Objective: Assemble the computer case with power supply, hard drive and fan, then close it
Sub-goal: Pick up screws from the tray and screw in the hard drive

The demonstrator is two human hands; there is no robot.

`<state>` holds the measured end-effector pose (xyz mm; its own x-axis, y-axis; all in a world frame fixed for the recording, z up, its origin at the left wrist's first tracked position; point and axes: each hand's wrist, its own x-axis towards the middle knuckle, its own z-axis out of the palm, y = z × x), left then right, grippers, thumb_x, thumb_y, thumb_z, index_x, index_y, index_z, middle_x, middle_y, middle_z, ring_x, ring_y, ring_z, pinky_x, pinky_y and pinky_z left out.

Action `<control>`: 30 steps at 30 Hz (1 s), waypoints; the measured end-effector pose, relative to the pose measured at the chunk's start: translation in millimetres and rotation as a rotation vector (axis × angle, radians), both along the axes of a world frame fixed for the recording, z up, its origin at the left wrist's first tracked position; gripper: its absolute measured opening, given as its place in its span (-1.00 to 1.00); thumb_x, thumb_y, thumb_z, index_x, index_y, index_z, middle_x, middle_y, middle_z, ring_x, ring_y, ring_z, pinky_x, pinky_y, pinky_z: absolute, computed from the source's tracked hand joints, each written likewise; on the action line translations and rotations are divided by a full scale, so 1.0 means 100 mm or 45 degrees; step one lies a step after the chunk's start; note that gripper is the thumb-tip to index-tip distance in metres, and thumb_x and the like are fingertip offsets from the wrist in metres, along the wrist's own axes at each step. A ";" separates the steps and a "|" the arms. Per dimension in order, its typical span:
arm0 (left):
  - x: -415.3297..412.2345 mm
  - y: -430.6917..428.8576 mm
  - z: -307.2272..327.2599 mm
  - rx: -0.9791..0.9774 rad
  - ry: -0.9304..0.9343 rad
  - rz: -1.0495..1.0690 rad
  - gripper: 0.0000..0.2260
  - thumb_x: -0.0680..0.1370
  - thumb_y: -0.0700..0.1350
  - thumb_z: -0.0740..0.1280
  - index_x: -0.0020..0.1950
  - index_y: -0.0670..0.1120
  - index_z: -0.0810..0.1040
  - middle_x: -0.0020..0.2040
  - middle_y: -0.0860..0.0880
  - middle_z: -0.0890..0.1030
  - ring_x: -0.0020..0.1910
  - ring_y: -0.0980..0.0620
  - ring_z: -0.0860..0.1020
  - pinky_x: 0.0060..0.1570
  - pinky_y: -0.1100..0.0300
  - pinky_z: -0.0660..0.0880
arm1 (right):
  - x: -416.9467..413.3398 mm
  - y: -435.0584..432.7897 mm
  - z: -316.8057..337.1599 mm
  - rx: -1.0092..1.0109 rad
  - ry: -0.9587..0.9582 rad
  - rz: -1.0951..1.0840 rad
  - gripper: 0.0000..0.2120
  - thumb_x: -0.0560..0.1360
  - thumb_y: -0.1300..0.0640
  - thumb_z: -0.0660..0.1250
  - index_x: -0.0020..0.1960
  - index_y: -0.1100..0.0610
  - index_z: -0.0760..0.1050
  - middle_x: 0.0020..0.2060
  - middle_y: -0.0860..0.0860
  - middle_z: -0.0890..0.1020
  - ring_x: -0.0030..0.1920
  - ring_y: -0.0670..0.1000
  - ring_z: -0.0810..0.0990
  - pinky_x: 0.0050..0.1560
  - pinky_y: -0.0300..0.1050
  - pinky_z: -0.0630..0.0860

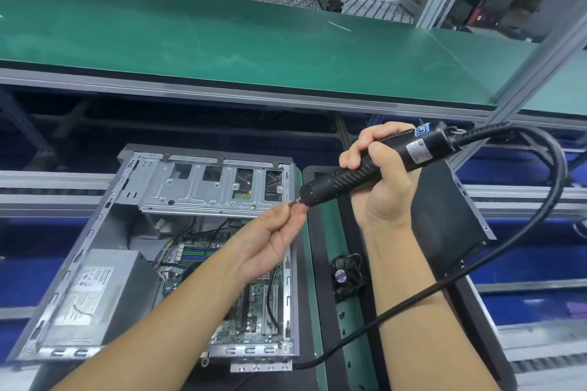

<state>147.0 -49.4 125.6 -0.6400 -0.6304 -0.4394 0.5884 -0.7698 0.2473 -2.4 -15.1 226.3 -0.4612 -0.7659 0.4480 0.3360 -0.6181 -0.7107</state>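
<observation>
One power supply [95, 289] sits in the near left corner of the open computer case [103, 211]. Above the case's right wall, left hand [273, 240] fingers pinch the bit [294, 200], probably seating a screw; right hand [379, 187] fingers clamp the electric screwdriver [409, 151], its long axis slanting down-left toward the case's far bay.

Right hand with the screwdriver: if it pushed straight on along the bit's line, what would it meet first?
The left hand, whose fingertips pinch at the bit tip of the screwdriver. Beyond them the line seems to reach the drive cage, but depth is unclear.
</observation>
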 end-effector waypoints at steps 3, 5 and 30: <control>0.02 -0.01 -0.03 -0.016 0.014 -0.020 -0.63 0.42 -0.33 0.34 0.23 -0.34 0.47 0.02 -0.25 0.69 -0.03 -0.05 0.71 -0.21 0.16 0.65 | 0.01 -0.01 -0.02 0.014 0.018 -0.003 -0.83 0.43 0.44 0.15 -0.07 0.22 0.36 -0.27 0.10 0.52 -0.41 0.07 0.46 -0.26 -0.07 0.48; 0.04 -0.02 -0.06 -0.046 0.006 -0.039 -0.63 0.44 -0.33 0.33 0.24 -0.35 0.46 0.01 -0.25 0.68 -0.02 -0.06 0.70 -0.19 0.15 0.65 | 0.01 -0.01 -0.03 0.013 0.030 0.006 -0.83 0.43 0.45 0.15 -0.07 0.23 0.36 -0.27 0.10 0.52 -0.41 0.07 0.46 -0.25 -0.06 0.48; 0.41 -0.29 -0.22 -1.558 -1.516 0.283 -0.78 0.65 -0.02 0.15 -0.10 0.14 0.56 -0.26 0.15 0.51 -0.29 0.19 0.46 -0.25 0.30 0.40 | -0.02 -0.38 -0.13 0.099 0.031 -0.020 -0.82 0.43 0.45 0.18 -0.09 0.21 0.41 -0.28 0.12 0.51 -0.40 0.09 0.47 -0.24 -0.06 0.48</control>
